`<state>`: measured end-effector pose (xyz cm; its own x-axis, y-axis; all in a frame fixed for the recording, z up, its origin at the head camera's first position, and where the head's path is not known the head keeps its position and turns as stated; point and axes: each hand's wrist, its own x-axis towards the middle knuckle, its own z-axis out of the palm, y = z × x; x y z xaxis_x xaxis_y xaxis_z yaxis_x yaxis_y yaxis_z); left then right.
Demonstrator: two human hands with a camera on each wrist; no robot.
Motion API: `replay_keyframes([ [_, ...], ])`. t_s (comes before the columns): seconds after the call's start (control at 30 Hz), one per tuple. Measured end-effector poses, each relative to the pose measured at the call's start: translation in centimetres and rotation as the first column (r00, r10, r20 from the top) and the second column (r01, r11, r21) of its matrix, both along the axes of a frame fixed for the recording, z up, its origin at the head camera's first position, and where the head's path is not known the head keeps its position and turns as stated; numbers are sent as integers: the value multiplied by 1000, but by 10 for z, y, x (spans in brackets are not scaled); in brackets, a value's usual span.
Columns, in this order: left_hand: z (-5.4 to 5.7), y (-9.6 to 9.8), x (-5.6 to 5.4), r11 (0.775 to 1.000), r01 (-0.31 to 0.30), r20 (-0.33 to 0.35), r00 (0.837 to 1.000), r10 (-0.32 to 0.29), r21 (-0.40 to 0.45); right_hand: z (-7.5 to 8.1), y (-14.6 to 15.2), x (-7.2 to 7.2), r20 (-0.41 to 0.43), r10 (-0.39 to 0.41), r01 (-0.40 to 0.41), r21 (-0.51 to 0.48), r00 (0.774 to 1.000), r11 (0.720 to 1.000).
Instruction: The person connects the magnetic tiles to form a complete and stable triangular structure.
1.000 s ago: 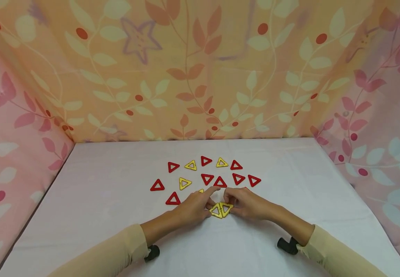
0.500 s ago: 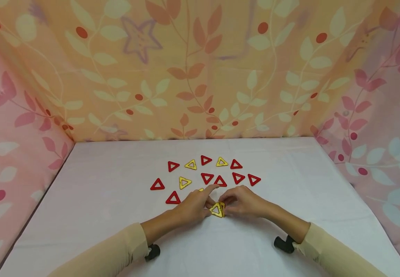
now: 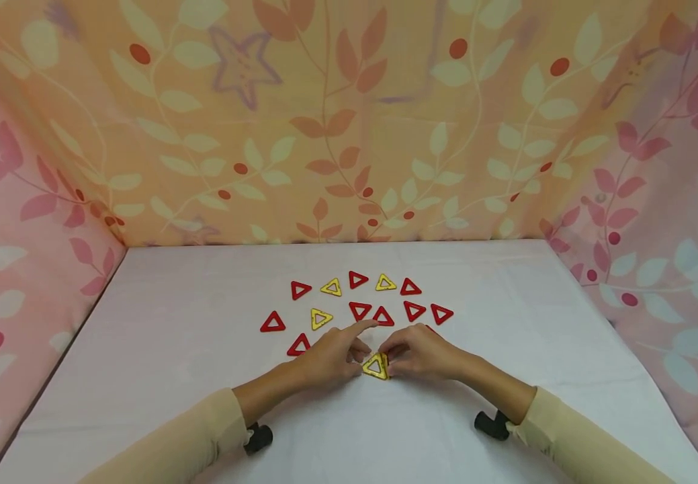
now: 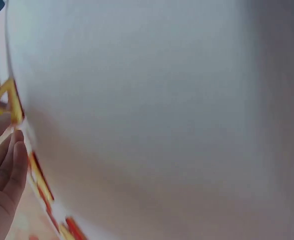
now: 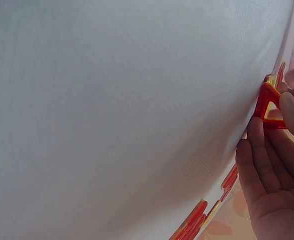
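Note:
My left hand (image 3: pixel 328 359) and right hand (image 3: pixel 426 353) meet near the table's front middle over two triangular magnetic tiles. One yellow tile (image 3: pixel 375 376) faces the head camera, its left corner pinched by the left hand's thumb and fingers. Pressed close behind its right side, a second tile (image 3: pixel 386 361) is mostly hidden; the right thumb and fingers grip it. Seen from the right wrist, a tile (image 5: pixel 274 124) in the right hand looks red-orange, with a yellow strip next to it. The left wrist view catches the yellow tile (image 4: pixel 18 110) at the thumb.
Several loose red and yellow triangular tiles lie flat beyond the hands, among them a red one (image 3: pixel 273 328), a yellow one (image 3: pixel 314 324) and another red one (image 3: pixel 442 319). White cloth (image 3: pixel 179 309) covers the table; patterned curtains (image 3: pixel 324 121) enclose its back and sides.
The two yellow tiles lay spread side by side; the right one has folded in behind the left one. The right hand has shifted slightly left with it. The left hand barely moved.

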<state>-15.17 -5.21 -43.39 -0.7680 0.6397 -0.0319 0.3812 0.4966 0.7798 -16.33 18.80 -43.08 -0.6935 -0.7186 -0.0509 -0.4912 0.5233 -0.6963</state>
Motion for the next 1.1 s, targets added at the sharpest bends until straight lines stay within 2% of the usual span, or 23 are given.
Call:
replay_keyframes([
  [0.13,4,-13,-11,998,-55,-42,997,57,40,1,0,0,14,-20,20,17,1000,1000],
  [0.23,5,-23,-21,993,-111,-68,991,113,25,3,0,1,23,-33,32,39,999,999],
  [0.37,3,-32,-30,989,-148,-56,987,148,-4,4,0,2,32,-42,40,55,999,998],
  [0.6,-2,-35,-35,994,-110,-33,993,110,-14,2,1,1,48,-48,46,53,998,998],
  [0.8,-6,-31,-36,997,-71,-17,997,70,-39,0,0,1,52,-36,34,47,998,998],
  [1.1,-3,-29,-35,998,-45,1,999,45,-37,3,0,1,41,-37,34,63,998,997],
])
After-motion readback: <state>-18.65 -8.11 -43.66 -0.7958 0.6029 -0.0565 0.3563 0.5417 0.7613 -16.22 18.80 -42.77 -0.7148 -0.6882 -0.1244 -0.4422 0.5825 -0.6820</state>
